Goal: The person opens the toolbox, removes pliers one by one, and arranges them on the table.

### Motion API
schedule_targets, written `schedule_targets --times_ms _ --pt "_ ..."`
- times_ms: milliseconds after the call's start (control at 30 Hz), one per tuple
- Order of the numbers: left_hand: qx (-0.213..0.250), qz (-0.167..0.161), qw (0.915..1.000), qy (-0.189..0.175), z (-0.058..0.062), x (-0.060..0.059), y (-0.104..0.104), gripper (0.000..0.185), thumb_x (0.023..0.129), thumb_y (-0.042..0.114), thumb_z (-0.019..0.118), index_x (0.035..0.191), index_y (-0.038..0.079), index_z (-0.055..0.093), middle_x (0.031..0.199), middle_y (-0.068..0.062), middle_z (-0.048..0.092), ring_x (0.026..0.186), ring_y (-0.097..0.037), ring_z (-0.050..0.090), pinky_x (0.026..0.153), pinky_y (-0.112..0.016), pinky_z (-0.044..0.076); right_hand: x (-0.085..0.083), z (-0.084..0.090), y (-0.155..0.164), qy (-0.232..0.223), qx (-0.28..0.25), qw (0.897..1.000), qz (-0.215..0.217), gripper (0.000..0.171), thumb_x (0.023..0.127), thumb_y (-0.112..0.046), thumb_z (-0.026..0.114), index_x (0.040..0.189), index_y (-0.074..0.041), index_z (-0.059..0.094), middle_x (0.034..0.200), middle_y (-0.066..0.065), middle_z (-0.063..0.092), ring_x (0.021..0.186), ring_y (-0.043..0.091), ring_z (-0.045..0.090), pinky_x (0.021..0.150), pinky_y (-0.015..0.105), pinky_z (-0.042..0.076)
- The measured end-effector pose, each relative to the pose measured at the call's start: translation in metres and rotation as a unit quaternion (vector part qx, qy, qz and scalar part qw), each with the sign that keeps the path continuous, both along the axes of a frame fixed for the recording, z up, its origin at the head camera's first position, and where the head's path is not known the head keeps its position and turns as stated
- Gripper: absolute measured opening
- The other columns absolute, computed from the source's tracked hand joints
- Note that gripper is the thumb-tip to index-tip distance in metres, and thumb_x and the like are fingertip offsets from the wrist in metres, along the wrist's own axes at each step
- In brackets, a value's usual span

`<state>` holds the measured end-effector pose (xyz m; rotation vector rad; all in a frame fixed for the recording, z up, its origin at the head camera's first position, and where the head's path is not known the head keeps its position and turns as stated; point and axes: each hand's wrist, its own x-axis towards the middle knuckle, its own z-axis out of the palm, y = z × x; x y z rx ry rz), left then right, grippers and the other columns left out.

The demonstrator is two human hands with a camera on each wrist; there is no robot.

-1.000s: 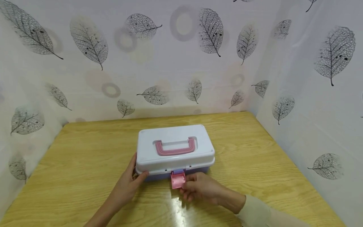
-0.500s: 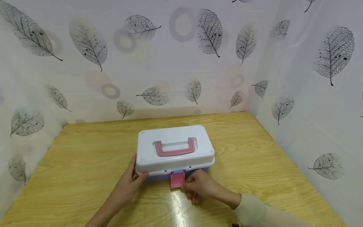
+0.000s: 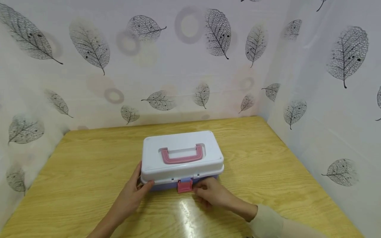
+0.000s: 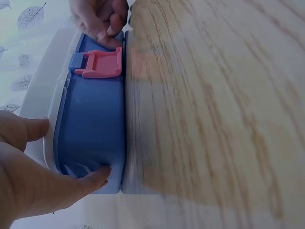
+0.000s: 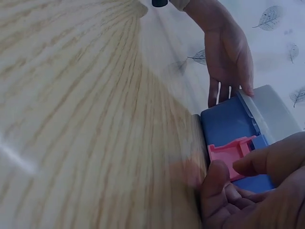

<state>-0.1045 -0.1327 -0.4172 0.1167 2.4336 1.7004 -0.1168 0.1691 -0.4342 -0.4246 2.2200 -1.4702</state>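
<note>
A toolbox [image 3: 181,173] with a white lid, a pink carry handle [image 3: 183,159] and a blue-purple base sits on the wooden table, its lid down. My left hand [image 3: 131,195] grips its left front corner, thumb on the lid's front rim and fingers along the end wall. A pink latch [image 4: 102,64] hangs on a small blue hinge at the middle of the front, hollow inner side outward. My right hand [image 3: 212,193] has its fingers curled at the latch's right edge. In the right wrist view its thumb and fingertip pinch that edge.
The wood-grain table [image 3: 95,155] extends around the box. Behind it and on both sides hangs a pale cloth [image 3: 184,66] printed with dark leaves. Glare lies on the table in front of the latch.
The pink latch has swung in closer to the box's blue front, and my right fingers moved slightly with it. My left hand keeps its hold on the corner.
</note>
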Motion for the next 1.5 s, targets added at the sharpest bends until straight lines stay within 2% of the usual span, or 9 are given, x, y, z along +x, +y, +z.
schedule_targets --times_ms 167,333,633,767,933,1033,1200,1333,1500 --pt "0.002 0.002 1.0000 0.000 -0.001 0.000 0.001 0.092 0.103 0.022 0.066 0.165 0.003 0.001 0.166 -0.030 0.019 0.147 -0.047 0.032 0.115 -0.047 0.038 0.002 0.007 0.014 -0.047 -0.033 0.998 -0.009 0.024 0.101 -0.012 0.062 0.112 0.008 0.071 0.081 0.010 0.068 0.069 0.018 0.063 0.058 0.028 0.056" --pt "0.006 0.004 0.9999 0.012 -0.001 0.001 0.000 0.091 0.103 0.021 0.067 0.165 0.001 0.004 0.165 -0.030 0.021 0.146 -0.047 0.033 0.113 -0.045 0.038 0.007 0.027 0.033 -0.066 -0.011 0.998 -0.021 0.031 0.102 -0.021 0.065 0.115 0.006 0.069 0.093 0.012 0.070 0.079 0.022 0.067 0.068 0.036 0.061" --pt "0.011 0.007 0.9998 0.016 -0.002 0.003 -0.003 0.091 0.102 0.020 0.067 0.163 -0.004 0.004 0.165 -0.032 0.019 0.148 -0.045 0.030 0.114 -0.043 0.036 0.005 0.059 0.062 0.031 0.031 0.996 -0.075 0.031 0.102 -0.025 0.067 0.114 0.003 0.068 0.092 0.010 0.066 0.082 0.027 0.062 0.063 0.033 0.057" --pt "0.018 0.007 0.9996 0.022 -0.002 0.003 -0.003 0.088 0.102 0.016 0.067 0.163 -0.005 0.006 0.165 -0.032 0.019 0.149 -0.044 0.029 0.114 -0.042 0.035 0.002 0.063 0.067 0.088 0.052 0.986 -0.132 0.030 0.098 -0.026 0.073 0.113 0.000 0.068 0.097 0.008 0.068 0.086 0.024 0.062 0.067 0.030 0.057" --pt "0.023 0.005 0.9997 0.011 -0.002 0.003 -0.002 0.089 0.103 0.018 0.066 0.163 -0.004 0.005 0.166 -0.030 0.017 0.148 -0.043 0.032 0.113 -0.040 0.037 -0.005 0.059 0.066 0.161 0.052 0.970 -0.176 0.045 0.093 -0.022 0.079 0.123 0.004 0.058 0.116 0.014 0.063 0.102 0.025 0.061 0.082 0.029 0.057" --pt "0.022 0.005 0.9997 0.003 -0.003 0.003 -0.002 0.089 0.103 0.019 0.066 0.163 -0.003 0.005 0.166 -0.030 0.015 0.148 -0.043 0.033 0.114 -0.040 0.037 -0.014 0.052 0.068 0.186 0.029 0.969 -0.159 0.065 0.092 -0.017 0.081 0.142 0.004 0.047 0.137 0.022 0.056 0.119 0.033 0.058 0.094 0.039 0.056" --pt "0.047 0.001 0.9989 -0.005 -0.005 0.003 -0.003 0.090 0.101 0.011 0.068 0.163 -0.004 0.005 0.167 -0.029 0.013 0.148 -0.042 0.032 0.112 -0.038 0.040 -0.028 0.040 0.070 0.208 -0.002 0.976 -0.067 0.090 0.093 -0.008 0.078 0.162 0.001 0.022 0.159 0.025 0.037 0.139 0.042 0.046 0.106 0.055 0.049" --pt "0.067 -0.001 0.9977 -0.006 -0.007 0.003 -0.004 0.090 0.099 0.007 0.069 0.163 -0.003 0.007 0.167 -0.028 0.014 0.148 -0.040 0.033 0.111 -0.036 0.042 -0.034 0.035 0.069 0.211 -0.015 0.977 -0.030 0.089 0.094 -0.002 0.074 0.163 0.003 0.017 0.162 0.027 0.033 0.141 0.042 0.044 0.107 0.052 0.048" --pt "0.061 -0.002 0.9981 -0.005 -0.009 0.003 -0.007 0.087 0.099 0.010 0.070 0.163 -0.003 0.012 0.167 -0.027 0.018 0.147 -0.040 0.035 0.111 -0.036 0.043 -0.036 0.035 0.065 0.202 -0.009 0.979 -0.030 0.088 0.095 -0.007 0.074 0.163 0.000 0.019 0.158 0.024 0.040 0.130 0.038 0.055 0.102 0.046 0.054"
